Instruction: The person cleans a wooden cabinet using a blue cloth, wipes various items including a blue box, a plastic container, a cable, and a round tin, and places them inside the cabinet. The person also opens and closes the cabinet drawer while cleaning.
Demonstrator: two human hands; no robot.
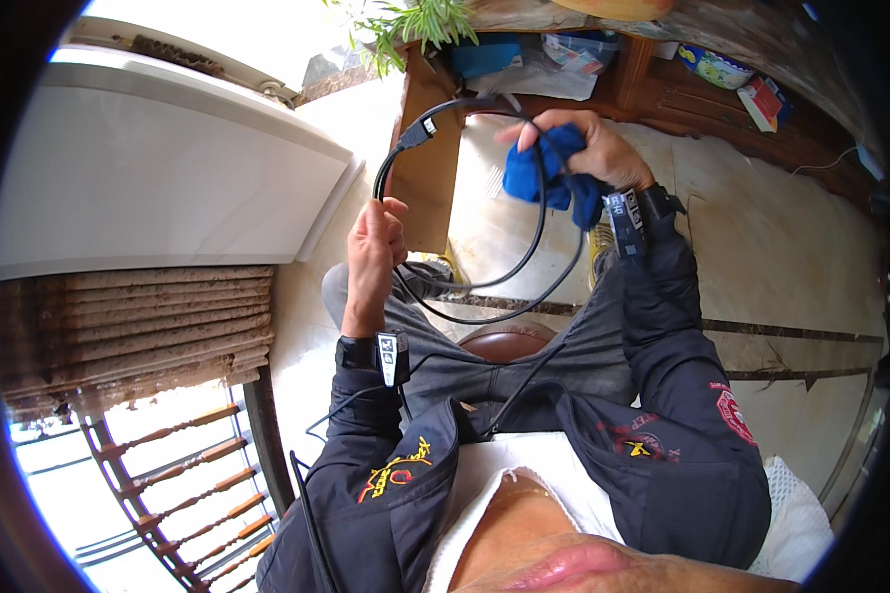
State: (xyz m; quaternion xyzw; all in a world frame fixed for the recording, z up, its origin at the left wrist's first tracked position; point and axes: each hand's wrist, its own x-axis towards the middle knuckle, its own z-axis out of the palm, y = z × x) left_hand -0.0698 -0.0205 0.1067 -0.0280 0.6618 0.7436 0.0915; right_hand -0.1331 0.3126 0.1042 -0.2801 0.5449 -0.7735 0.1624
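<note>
My left hand [374,241] grips a black cable [538,237], which hangs in loose loops between my two hands. One black plug [417,135], seemingly HDMI with a pale tip, sticks up just above the left fist. In my right hand [601,152] is a crumpled blue cloth [532,174], held against the cable where the loops cross the fingers. That hand is slightly blurred, and the cloth hides part of its grip. Another cable end at the top of the loop is too blurred to identify.
A wooden board [426,170] stands upright beyond my left hand. Ahead is a wooden cabinet [630,81] with a plastic box [586,52] and small packages. A plant [423,30] leans over it. To the left is a white panel [170,163]. I sit on a brown seat [508,339].
</note>
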